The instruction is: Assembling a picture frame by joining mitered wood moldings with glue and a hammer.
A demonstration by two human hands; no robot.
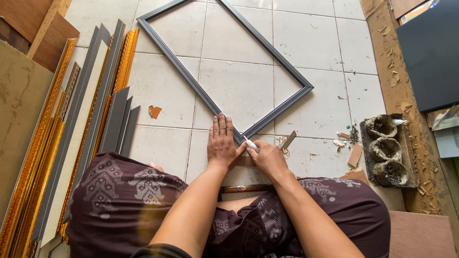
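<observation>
Hands (246, 150) (both) on grey frame (224, 67)

Single head view – steep downward look, close over lap, floor ahead.

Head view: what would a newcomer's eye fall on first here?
A large grey frame lies cornerwise on the white tiled floor. At its near corner the left hand presses flat while the right hand holds a small white tool. Gold and grey mouldings are stacked at the left.
</observation>
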